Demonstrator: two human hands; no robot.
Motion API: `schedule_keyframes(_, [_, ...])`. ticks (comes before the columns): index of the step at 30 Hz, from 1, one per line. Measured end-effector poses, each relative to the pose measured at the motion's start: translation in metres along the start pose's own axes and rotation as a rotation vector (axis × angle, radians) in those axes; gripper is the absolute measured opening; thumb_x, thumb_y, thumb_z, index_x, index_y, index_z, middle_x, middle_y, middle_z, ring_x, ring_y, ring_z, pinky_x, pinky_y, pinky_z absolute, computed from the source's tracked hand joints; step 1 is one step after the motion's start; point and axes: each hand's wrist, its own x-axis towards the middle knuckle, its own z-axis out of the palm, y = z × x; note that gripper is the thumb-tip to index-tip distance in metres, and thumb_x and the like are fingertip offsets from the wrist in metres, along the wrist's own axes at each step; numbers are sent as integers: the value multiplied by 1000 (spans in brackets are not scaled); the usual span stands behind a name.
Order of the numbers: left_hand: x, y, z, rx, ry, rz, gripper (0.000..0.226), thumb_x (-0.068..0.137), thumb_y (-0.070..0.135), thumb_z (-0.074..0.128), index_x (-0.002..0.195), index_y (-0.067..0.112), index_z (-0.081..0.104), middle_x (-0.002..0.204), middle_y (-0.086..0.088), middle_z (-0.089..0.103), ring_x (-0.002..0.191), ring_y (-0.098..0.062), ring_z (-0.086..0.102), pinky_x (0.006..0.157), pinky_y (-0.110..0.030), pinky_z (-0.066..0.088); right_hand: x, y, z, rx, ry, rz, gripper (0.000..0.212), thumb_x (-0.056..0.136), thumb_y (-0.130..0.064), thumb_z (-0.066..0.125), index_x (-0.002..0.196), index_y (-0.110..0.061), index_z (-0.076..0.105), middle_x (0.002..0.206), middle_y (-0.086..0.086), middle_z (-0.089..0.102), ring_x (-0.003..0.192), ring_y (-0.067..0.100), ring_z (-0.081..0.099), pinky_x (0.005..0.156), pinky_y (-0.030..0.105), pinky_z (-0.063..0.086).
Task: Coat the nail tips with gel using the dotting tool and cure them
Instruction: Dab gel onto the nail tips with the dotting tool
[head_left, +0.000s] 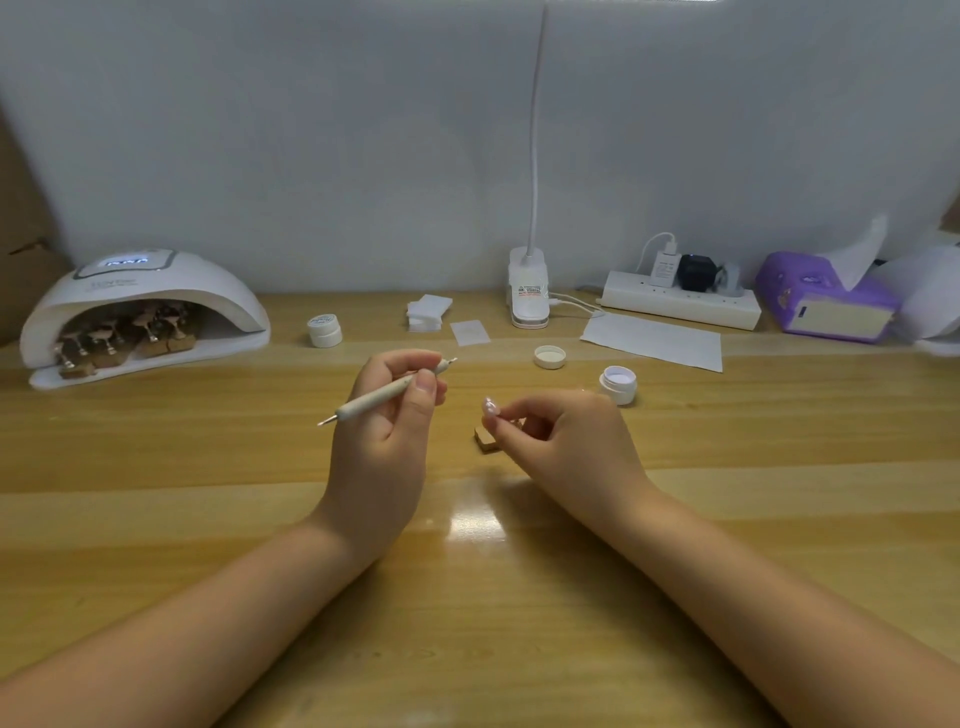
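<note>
Right now the nail tip (489, 406) sits at the fingertips of the right hand (563, 441), which pinches the little stand (511, 423) under it. The tip looks tiny, light and thin, and probably a bit bendy. Wet gel would smear, so it is best held by the stand, not by the shiny top. It points up and toward the left hand (387, 441). A small tan block (487, 440) peeks out just below the right fingers, on the wooden table (467, 597).

The left hand grips the dotting tool (387, 392) like a pen, fingers curled round its middle. The tool is a stiff, skinny stick, likely easy to roll. Its long line runs slantwise: one metal end pokes out low on the far side from the right hand, the other end sticks up past the fingers, toward the nail tip but not touching it.

Just past the right hand stands an open gel jar (618, 383), with its lid (549, 357) beside it. Far out beyond the left hand, the curing lamp (140, 312) holds more nail stands (119, 332) inside.
</note>
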Motion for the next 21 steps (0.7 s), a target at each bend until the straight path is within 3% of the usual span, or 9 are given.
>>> schedule_keyframes(2, [-1, 0, 0, -2, -13, -11, 13, 98, 25, 48, 104, 23, 59, 91, 3, 65, 91, -9, 64, 84, -23, 52, 1, 1, 2, -81, -23, 11, 18, 88, -39, 65, 83, -27, 77, 51, -17, 48, 56, 6, 45, 82, 33, 33])
schedule_keyframes(5, [0, -1, 1, -21, -11, -56, 13, 101, 18, 48, 101, 22, 61, 91, 3, 67, 89, -10, 65, 82, -22, 53, 1, 3, 3, -210, -96, 31, 19, 90, -41, 62, 97, -30, 76, 76, -13, 65, 78, 8, 55, 92, 33, 37])
schedule_keyframes(9, [2, -1, 0, -85, 18, -118, 15, 100, 15, 47, 99, 20, 62, 90, 3, 67, 87, -12, 65, 83, -24, 54, 3, 7, 3, -260, -89, 42, 19, 90, -39, 62, 99, -29, 76, 94, -6, 71, 93, 16, 58, 97, 31, 38])
schedule_keyframes(15, [2, -2, 0, -104, 16, -130, 15, 100, 15, 47, 99, 19, 62, 89, 3, 68, 85, -10, 65, 81, -23, 54, -2, 2, -3, -337, -32, -54, 29, 85, -45, 66, 82, -17, 74, 85, -3, 72, 77, 11, 58, 71, 22, 36])
schedule_keyframes(18, [1, -2, 0, -96, -1, -118, 15, 100, 14, 47, 99, 19, 62, 90, 3, 68, 86, -11, 66, 80, -21, 53, -5, -5, -10, -444, 26, -138, 40, 84, -52, 62, 71, -15, 69, 67, -1, 66, 65, 15, 58, 57, 27, 43])
schedule_keyframes(21, [0, -2, 0, -105, -9, -122, 15, 99, 15, 48, 99, 18, 63, 94, 2, 69, 86, -11, 66, 81, -20, 53, 1, -5, -23, -335, 142, -181, 34, 84, -47, 64, 81, -14, 72, 60, -4, 62, 57, 14, 57, 57, 33, 50])
